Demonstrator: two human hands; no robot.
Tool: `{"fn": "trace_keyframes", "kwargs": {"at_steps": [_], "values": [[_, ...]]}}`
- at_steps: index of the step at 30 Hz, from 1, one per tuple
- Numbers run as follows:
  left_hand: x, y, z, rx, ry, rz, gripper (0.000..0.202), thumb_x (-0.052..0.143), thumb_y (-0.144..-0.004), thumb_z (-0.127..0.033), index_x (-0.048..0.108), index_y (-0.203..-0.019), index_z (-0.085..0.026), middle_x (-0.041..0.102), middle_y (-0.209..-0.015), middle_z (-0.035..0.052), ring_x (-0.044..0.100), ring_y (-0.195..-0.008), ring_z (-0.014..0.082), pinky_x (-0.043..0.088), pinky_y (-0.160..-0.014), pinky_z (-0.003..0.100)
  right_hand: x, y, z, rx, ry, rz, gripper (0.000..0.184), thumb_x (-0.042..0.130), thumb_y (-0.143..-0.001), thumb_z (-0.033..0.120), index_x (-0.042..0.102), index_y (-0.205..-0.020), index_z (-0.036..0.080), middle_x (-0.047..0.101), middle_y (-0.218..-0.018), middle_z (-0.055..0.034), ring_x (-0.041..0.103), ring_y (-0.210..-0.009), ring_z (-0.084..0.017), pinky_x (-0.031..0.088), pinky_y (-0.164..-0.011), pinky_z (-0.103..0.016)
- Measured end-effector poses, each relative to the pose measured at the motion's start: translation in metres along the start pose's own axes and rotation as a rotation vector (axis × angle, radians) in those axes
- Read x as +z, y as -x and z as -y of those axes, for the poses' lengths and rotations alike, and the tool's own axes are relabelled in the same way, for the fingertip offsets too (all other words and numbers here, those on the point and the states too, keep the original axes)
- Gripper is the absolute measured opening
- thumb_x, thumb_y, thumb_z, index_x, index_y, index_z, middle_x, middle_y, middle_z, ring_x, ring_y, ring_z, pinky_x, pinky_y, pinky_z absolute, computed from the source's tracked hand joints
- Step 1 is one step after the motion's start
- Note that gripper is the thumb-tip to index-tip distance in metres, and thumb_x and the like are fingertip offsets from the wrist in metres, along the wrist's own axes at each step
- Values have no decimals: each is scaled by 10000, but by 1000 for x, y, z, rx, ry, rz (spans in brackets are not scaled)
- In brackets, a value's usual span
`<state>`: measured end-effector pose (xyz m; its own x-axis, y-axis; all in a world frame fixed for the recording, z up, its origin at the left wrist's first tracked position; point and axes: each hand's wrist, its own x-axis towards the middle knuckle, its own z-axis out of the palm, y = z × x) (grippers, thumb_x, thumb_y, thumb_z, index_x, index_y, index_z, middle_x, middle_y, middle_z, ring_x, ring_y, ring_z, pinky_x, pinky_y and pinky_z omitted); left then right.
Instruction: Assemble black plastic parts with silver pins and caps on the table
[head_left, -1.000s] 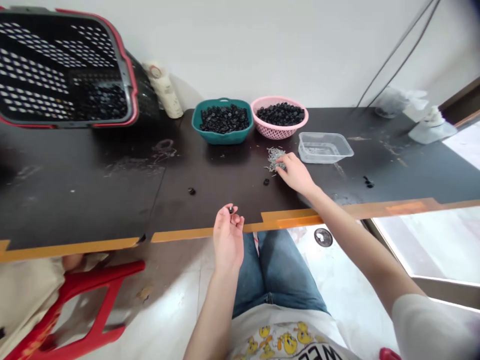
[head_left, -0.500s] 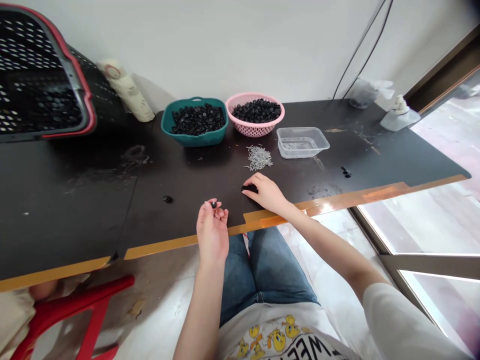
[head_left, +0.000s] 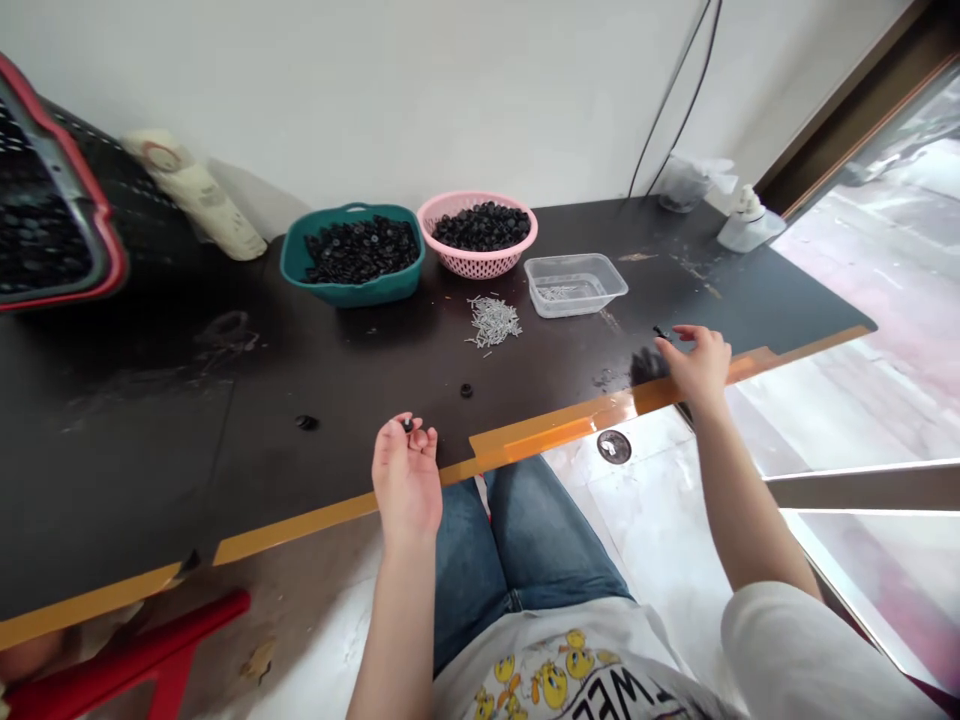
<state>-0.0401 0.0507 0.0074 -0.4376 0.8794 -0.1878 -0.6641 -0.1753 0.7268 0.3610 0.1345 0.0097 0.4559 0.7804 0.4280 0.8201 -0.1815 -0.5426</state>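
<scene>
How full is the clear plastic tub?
Nearly empty: the clear plastic tub shows only a thin scatter of grey pins on its bottom.

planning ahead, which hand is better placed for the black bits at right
Probably the right hand: it's at those black bits; the left hand is farther off, holding a black part.

Place: looked like a workshop to me
Bench [head_left: 375,370]: was edged with tape [head_left: 300,524]
Teal tub [head_left: 367,293], pink basket [head_left: 480,265]: held black parts [head_left: 364,250] in bulk
</scene>
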Motion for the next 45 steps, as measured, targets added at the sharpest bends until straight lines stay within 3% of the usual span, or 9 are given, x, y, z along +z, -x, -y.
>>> {"fn": "trace_keyframes", "kwargs": {"at_steps": [5, 12, 18, 26, 31, 35, 38, 41, 45], "values": [[0, 1, 1, 5, 1, 0, 409, 921, -683, -472, 709, -879, -182, 657, -851, -14, 541, -672, 62, 507, -814, 248, 0, -24, -40, 49, 55, 112, 421, 745, -737, 437, 711, -1057, 165, 684, -991, -136, 600, -988, -325, 455, -942, -476], [-2, 4, -1, 4, 0, 5, 399, 912, -702, -461, 705, -890, -176, 656, -847, -17, 550, -677, 60, 507, -808, 240, 13, -39, -43, 76, 40, 157, 276, 662, -803, 287, 748, -1031, 157, 715, -935, -117, 640, -887, -265, 479, -902, -424], [-1, 4, 0, 20, -7, 17, 383, 901, -723, -448, 704, -903, -174, 657, -856, -10, 565, -690, 69, 510, -820, 250, 7, -50, -47, 92, -15, 192, 412, 798, -746, 364, 762, -1103, 162, 734, -926, -93, 639, -770, -219, 495, -775, -365], [1, 7, -1, -8, 29, -36, 431, 944, -638, -463, 725, -873, -176, 668, -820, -6, 582, -679, 60, 537, -784, 221, 10, -58, -34, 9, 22, 129, 187, 728, -833, 339, 788, -873, 166, 638, -794, -105, 579, -763, -237, 425, -795, -410], [0, 15, -2, -75, 49, -20, 418, 941, -647, -455, 732, -882, -181, 696, -825, -6, 602, -665, 47, 561, -816, 225, 16, -13, 11, -200, -120, -14, 277, 641, -912, 412, 772, -1048, 209, 611, -918, -131, 578, -813, -272, 442, -823, -433], [-2, 21, -1, -133, 69, 22, 404, 953, -645, -400, 728, -905, -188, 722, -891, -2, 632, -688, 50, 568, -861, 244, 35, 55, 88, -446, -312, 325, 260, 659, -909, 427, 764, -1059, 243, 659, -984, -77, 597, -739, -209, 521, -724, -378], [-4, 25, -1, -177, 91, 77, 396, 955, -649, -367, 724, -915, -188, 735, -946, 5, 646, -699, 51, 565, -902, 265, 53, 97, 143, -584, -428, 584, 287, 665, -927, 382, 719, -1181, 260, 661, -1131, -85, 640, -852, -228, 553, -800, -409], [-9, 31, -2, -190, 104, 115, 387, 954, -657, -343, 718, -922, -190, 741, -982, 9, 659, -712, 56, 558, -936, 281, 72, 119, 176, -629, -392, 655, 352, 687, -910, 326, 677, -1252, 241, 675, -1133, -97, 646, -951, -284, 555, -859, -470], [-16, 37, -5, -197, 114, 139, 383, 960, -653, -333, 715, -916, -198, 747, -960, 2, 681, -745, 71, 564, -941, 285, 87, 125, 193, -601, -386, 636, 210, 682, -906, 283, 724, -1101, 217, 693, -1039, -102, 651, -963, -307, 562, -840, -484]]}}
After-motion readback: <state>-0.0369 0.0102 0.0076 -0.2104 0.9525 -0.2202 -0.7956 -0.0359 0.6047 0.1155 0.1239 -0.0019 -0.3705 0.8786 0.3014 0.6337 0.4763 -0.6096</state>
